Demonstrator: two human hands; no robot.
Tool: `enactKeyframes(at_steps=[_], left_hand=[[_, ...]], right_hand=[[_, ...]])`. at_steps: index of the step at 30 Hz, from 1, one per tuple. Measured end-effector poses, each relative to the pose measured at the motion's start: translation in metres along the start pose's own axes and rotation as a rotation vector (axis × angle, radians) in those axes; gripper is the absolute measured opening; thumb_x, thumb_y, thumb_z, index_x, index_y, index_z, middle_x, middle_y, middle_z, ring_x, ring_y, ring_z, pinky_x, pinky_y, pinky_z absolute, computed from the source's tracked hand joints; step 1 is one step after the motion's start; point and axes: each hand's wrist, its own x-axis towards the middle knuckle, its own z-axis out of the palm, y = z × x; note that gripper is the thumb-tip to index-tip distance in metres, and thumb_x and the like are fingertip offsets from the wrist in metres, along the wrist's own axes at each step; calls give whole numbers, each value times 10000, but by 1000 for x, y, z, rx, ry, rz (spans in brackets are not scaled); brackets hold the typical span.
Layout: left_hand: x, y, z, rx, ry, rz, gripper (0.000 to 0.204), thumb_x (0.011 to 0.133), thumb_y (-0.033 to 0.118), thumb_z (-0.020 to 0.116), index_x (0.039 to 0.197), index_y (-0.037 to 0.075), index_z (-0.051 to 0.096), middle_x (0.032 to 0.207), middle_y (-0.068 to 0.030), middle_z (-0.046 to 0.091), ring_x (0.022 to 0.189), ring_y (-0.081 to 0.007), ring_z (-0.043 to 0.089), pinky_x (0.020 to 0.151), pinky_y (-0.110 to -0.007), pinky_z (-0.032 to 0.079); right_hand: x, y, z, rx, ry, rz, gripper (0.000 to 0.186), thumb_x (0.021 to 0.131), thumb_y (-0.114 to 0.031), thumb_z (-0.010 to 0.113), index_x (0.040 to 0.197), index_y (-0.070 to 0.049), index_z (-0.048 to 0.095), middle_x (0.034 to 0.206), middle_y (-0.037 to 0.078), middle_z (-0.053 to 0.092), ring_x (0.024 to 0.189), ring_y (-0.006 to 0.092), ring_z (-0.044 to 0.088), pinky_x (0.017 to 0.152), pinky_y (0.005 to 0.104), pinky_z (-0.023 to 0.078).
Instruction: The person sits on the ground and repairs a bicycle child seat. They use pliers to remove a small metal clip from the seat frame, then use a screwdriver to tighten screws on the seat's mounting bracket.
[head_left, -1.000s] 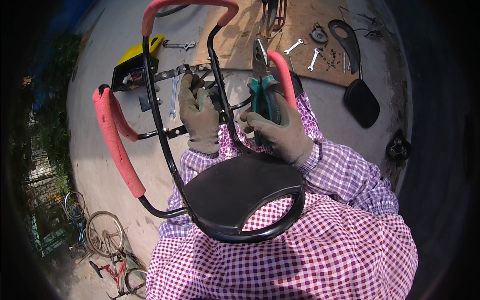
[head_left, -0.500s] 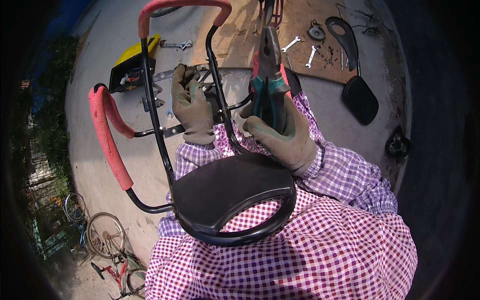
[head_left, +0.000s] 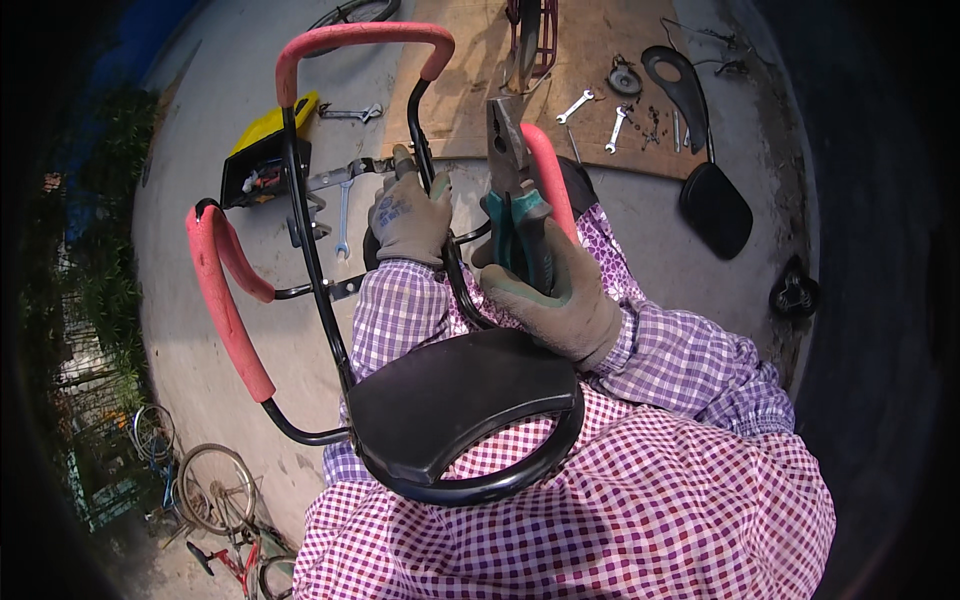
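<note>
A child's bicycle seat with a black pad [head_left: 455, 385] rests on my lap. Its black tube frame [head_left: 305, 210] carries pink foam sleeves [head_left: 225, 300]. My gloved left hand [head_left: 410, 215] is closed about the frame's right upright, back of the hand toward me; some fingertips are hidden. In my gloved right hand [head_left: 565, 305] are pliers [head_left: 520, 225] with teal and black handles, jaws pointing up and away from me. The pliers stand right of the frame, apart from the left hand.
On a wooden board [head_left: 460, 110] lie wrenches [head_left: 617, 130], small hardware and a round metal part [head_left: 624, 78]. A yellow-and-black toolbox [head_left: 262, 165] stands left. Another wrench [head_left: 344, 220] lies beyond the frame. At right are a black guard [head_left: 680, 85] and black pad [head_left: 716, 210]; bicycles [head_left: 215, 490] stand lower left.
My left hand has turned and shifted right onto the frame's upright. The pliers have moved down and left with my right hand. The seat has shifted slightly.
</note>
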Motion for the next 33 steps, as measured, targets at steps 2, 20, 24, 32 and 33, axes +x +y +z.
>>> enactKeyframes(at_steps=[2, 20, 24, 32, 33], left_hand=[[11, 1, 4, 38, -123, -42, 914, 937, 492, 686, 1611, 9, 303, 1241, -256, 699, 1151, -399, 679, 993, -495, 522], [42, 7, 33, 44, -173, -114, 1021, 908, 276, 720, 1664, 2, 91, 1229, -268, 717, 1101, -379, 725, 934, -475, 564], [45, 3, 29, 2, -193, -123, 1016, 901, 263, 722, 1663, -1, 104, 1228, -271, 717, 1104, -380, 724, 932, -476, 563], [45, -25, 54, -218, 68, -46, 817, 861, 292, 760, 1542, -10, 426, 1311, -289, 676, 1189, -409, 681, 1016, -474, 533], [47, -35, 58, -221, 134, 19, 823, 854, 316, 775, 1533, -4, 437, 1338, -278, 665, 1212, -408, 669, 1027, -470, 529]], right_hand=[[0, -2, 0, 9, -17, -25, 515, 944, -100, 781, 1354, 84, 530, 1132, 104, 699, 1010, 153, 671, 906, 315, 548], [6, 9, 18, 15, 26, -134, 534, 899, -177, 809, 1348, 1, 581, 941, 87, 710, 795, 139, 686, 725, 302, 556], [0, -12, 4, 164, 41, -120, 588, 924, -167, 802, 1418, 7, 536, 1043, 80, 714, 913, 122, 680, 830, 295, 550], [10, -7, -118, 195, 354, -68, 419, 945, -144, 774, 1276, 31, 587, 965, 68, 702, 846, 136, 701, 766, 305, 580], [14, 7, -137, 196, 384, -84, 404, 941, -144, 778, 1258, 30, 598, 940, 61, 691, 825, 140, 701, 744, 307, 578]])
